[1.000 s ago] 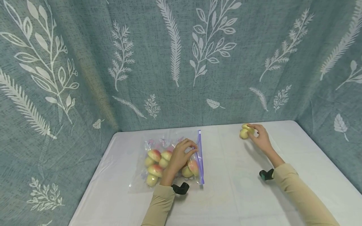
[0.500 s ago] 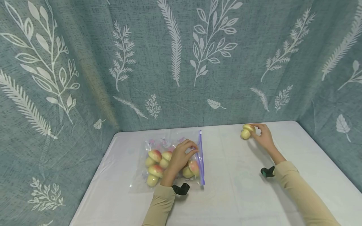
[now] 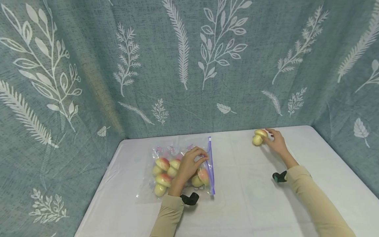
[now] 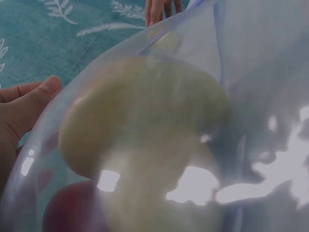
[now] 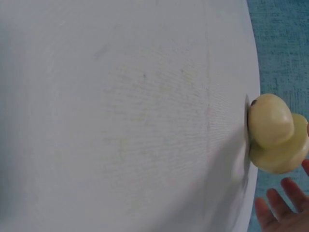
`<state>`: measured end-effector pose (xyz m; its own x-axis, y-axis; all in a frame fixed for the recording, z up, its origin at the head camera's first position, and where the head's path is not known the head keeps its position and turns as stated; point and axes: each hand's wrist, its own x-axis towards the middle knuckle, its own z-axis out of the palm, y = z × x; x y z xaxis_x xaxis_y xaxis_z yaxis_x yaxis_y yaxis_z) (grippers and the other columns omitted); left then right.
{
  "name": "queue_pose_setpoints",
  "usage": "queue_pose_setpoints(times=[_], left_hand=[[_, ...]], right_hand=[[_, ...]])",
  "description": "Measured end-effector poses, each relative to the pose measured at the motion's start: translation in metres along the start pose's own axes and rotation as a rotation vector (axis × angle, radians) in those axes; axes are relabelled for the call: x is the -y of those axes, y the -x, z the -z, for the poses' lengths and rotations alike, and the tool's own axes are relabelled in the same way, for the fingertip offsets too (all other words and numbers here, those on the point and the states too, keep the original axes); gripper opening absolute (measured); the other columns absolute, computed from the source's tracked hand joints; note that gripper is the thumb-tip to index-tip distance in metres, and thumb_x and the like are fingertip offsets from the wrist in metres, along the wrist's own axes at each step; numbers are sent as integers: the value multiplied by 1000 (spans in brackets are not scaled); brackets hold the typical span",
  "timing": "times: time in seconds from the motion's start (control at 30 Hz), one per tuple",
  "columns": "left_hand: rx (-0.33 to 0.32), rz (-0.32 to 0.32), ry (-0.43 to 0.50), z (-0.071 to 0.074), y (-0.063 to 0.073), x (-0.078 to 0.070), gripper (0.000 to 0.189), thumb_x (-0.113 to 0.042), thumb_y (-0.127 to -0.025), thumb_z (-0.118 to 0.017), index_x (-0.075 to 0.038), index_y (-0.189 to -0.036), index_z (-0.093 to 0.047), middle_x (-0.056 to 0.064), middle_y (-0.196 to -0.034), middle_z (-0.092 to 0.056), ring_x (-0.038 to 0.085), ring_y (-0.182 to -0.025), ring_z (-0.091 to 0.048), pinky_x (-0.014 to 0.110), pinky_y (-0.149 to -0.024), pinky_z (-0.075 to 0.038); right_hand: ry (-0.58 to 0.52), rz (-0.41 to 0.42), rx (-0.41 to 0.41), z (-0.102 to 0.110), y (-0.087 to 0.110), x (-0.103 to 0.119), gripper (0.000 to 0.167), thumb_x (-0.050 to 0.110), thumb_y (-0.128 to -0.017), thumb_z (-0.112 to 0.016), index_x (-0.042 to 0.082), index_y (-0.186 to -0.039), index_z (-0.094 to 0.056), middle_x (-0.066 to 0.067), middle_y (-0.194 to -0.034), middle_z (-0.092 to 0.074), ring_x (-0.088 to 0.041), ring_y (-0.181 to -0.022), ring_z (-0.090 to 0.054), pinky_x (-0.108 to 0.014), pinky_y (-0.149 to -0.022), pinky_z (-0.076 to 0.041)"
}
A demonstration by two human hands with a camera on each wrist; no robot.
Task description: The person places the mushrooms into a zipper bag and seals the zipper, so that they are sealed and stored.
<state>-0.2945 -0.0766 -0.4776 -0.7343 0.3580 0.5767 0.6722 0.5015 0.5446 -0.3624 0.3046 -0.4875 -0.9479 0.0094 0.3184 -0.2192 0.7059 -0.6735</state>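
Note:
A clear zip bag (image 3: 144, 192) with a purple zip edge lies at the left of the table, several mushroom-shaped toys (image 3: 162, 164) with yellow and red caps inside it. My left hand (image 3: 188, 166) is over the bag, thumb and forefinger pinching its plastic near the zip side. In the left wrist view, one toy (image 4: 145, 121) shows large through the raised plastic. At the back right, another mushroom-shaped toy (image 3: 257, 140) stands on the table. My right hand (image 3: 276, 143) is beside that toy, fingertips right at its cap; in the right wrist view its lower fingers (image 5: 277, 203) are spread.
A white cloth covers the table (image 3: 237, 204). Behind it and along both sides hangs a green-blue curtain (image 3: 189, 108) with white leaf prints. A dark wrist-camera mount (image 3: 190, 198) juts out under the left wrist, and a similar mount (image 3: 279, 177) is on the right.
My right fingers have loosened around the toy and drawn slightly to the right, so more of its cap shows. My left hand and the bag have stayed in place.

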Motion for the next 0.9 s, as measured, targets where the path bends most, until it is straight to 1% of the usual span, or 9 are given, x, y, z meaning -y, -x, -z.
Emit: queue_pose_setpoints(times=[0.17,0.33,0.43,0.63,0.8,0.9], left_hand=[[0,2,-9,-1,1,0,6,-23,-83,-68,-18,-86,-66,-8,-89,-63,9,-86,-61,31,-76,-52],[10,14,-4,-2,2,0,6,-24,-84,-68,-18,-86,-66,-8,-90,-63,9,-87,-61,30,-77,-52],[15,20,-3,-2,3,0,6,-24,-84,-67,-19,-86,-66,-8,-90,-63,8,-88,-61,30,-77,-51],[11,17,-19,-3,3,-1,6,-25,-84,-68,-19,-87,-66,-9,-91,-63,8,-89,-61,27,-80,-51],[13,26,-25,-3,3,-1,7,-26,-84,-68,-20,-87,-66,-10,-92,-63,8,-89,-61,27,-80,-50],[17,31,-26,-3,3,0,7,-26,-84,-67,-21,-87,-66,-10,-92,-63,7,-90,-61,26,-82,-50]], right_hand=[[14,-45,47,0,-3,0,58,26,-95,-51,-11,-135,-34,-39,-126,-39,-51,-116,-40,-57,-98,-38],[26,-79,84,0,-6,0,60,29,-96,-48,-11,-138,-30,-39,-128,-36,-50,-120,-38,-55,-100,-37],[26,-85,94,0,-7,-1,60,29,-97,-47,-11,-137,-29,-40,-128,-37,-51,-118,-40,-55,-98,-39],[15,-63,84,1,-7,0,54,27,-97,-48,-12,-133,-36,-39,-126,-43,-50,-110,-50,-53,-93,-45],[16,-53,62,1,-6,1,51,26,-96,-50,-12,-128,-42,-37,-122,-48,-49,-108,-52,-53,-91,-46],[22,-63,57,2,-6,1,52,28,-95,-51,-11,-128,-43,-36,-121,-49,-49,-108,-53,-54,-90,-46]])
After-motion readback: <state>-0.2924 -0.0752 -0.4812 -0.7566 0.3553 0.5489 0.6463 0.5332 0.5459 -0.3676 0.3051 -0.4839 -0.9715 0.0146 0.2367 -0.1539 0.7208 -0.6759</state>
